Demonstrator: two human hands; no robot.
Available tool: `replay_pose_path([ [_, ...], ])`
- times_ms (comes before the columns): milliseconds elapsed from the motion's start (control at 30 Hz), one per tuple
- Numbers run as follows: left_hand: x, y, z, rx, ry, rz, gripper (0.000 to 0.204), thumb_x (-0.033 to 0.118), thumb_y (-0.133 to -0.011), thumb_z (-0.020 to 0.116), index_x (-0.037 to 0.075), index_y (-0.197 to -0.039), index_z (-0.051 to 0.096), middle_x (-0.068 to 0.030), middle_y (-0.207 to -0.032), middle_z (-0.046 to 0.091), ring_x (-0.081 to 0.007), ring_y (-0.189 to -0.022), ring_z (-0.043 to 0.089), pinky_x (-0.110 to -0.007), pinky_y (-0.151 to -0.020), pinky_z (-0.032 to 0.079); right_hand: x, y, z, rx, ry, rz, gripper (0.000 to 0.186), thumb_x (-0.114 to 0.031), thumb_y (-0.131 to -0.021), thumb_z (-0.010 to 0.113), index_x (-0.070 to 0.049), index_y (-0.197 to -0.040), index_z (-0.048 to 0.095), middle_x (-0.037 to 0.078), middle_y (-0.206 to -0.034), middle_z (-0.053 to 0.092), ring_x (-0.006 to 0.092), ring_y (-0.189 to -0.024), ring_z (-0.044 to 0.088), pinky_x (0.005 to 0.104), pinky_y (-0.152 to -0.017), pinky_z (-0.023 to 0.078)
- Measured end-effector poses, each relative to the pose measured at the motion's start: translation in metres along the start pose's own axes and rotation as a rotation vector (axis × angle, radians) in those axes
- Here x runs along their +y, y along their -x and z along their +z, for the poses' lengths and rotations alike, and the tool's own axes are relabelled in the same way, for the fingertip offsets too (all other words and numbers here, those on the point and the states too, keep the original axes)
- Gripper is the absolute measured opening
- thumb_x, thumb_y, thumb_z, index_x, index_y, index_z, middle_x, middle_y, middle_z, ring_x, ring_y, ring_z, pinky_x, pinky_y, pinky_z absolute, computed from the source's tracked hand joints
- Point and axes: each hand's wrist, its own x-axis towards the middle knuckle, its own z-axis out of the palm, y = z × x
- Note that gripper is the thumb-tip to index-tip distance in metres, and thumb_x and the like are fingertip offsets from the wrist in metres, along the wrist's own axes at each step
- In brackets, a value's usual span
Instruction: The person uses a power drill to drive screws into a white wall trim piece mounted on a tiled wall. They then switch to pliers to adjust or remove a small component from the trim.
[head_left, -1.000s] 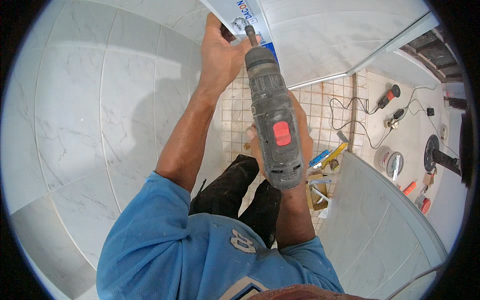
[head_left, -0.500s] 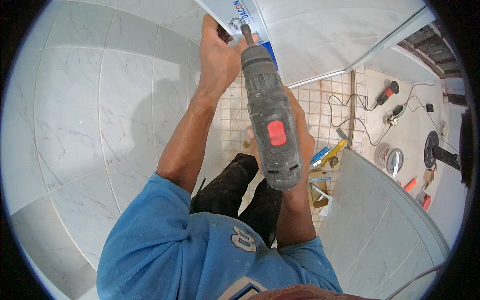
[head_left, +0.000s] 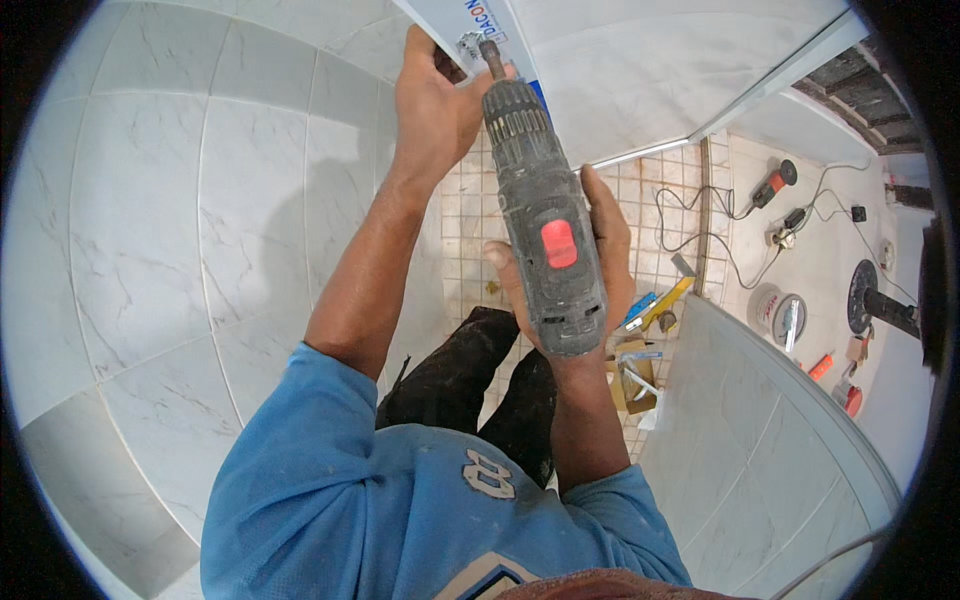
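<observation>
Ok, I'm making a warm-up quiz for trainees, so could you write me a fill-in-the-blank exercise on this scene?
1. The left grip holds a printed strip, while the power drill is in the ____ grip.
2. The switch on top of the power drill is coloured ____.
3. The person's shirt is mainly ____.
4. The person's trousers are ____.

Missing words: right; red; blue; black.

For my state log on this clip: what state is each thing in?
Left hand, closed on labelled strip
Right hand, wrapped around drill
Drill, held, bit toward strip; whether running, unclear
Angle grinder, lying on floor
Bucket, upright
Cardboard box, open, things inside
</observation>
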Motion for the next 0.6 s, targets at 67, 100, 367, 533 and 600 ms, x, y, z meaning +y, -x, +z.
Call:
replay_pose_path([
  [67, 0.003, -0.001, 0.000, -0.030, -0.038, 0.004, 0.066, 0.006, -0.085, 0.086, 0.000, -0.138, 0.047, -0.0154, -0.120, 0.068, -0.0239, -0.108, 0.070, -0.039, -0.090, 0.061, 0.009, 0.006, 0.007, 0.095, -0.026, -0.097, 0.093, -0.015, -0.072, 0.097, 0.003, -0.149, 0.048, 0.020, -0.142, 0.059, 0.0264, -0.120, 0.066, 0.0374, -0.102, 0.055],
  [100, 0.003, -0.001, 0.000, -0.024, -0.012, 0.005, 0.064, 0.008, -0.086, 0.086, 0.000, -0.137, 0.048, -0.0153, -0.121, 0.069, -0.0241, -0.111, 0.069, -0.039, -0.095, 0.059, 0.013, 0.005, 0.010, 0.136, -0.038, -0.127, 0.092, -0.014, -0.071, 0.096, 0.004, -0.148, 0.049, 0.020, -0.142, 0.059, 0.0264, -0.120, 0.066, 0.0373, -0.102, 0.055],
  [367, 0.012, 0.007, -0.023, -0.063, -0.135, -0.004, 0.072, 0.015, -0.086, 0.084, -0.001, -0.146, 0.047, -0.0154, -0.120, 0.068, -0.0256, -0.122, 0.064, -0.040, -0.105, 0.051, 0.010, 0.008, 0.015, 0.021, -0.071, -0.127, 0.083, -0.003, -0.078, 0.083, 0.005, -0.151, 0.045, 0.021, -0.139, 0.061, 0.0262, -0.116, 0.069, 0.0389, -0.099, 0.056],
  [533, 0.037, 0.000, -0.043, -0.195, 0.073, -0.356, 0.047, 0.015, -0.097, 0.067, -0.001, -0.140, 0.054, -0.0162, -0.112, 0.071, -0.0275, -0.108, 0.070, -0.040, -0.093, 0.056, 0.010, -0.006, 0.005, -0.111, -0.282, 0.011, 0.091, -0.007, -0.081, 0.081, 0.001, -0.160, 0.036, 0.023, -0.149, 0.056, 0.0324, -0.130, 0.063, 0.0404, -0.108, 0.051],
  [600, 0.048, -0.003, -0.041, -0.160, 0.405, -0.510, 0.040, 0.011, -0.100, 0.060, -0.004, -0.137, 0.055, -0.0194, -0.113, 0.071, -0.0301, -0.109, 0.070, -0.043, -0.095, 0.057, 0.010, -0.006, 0.005, -0.108, -0.291, 0.007, 0.091, -0.006, -0.081, 0.080, -0.001, -0.160, 0.036, 0.022, -0.150, 0.055, 0.0327, -0.131, 0.063, 0.0413, -0.109, 0.051],
])
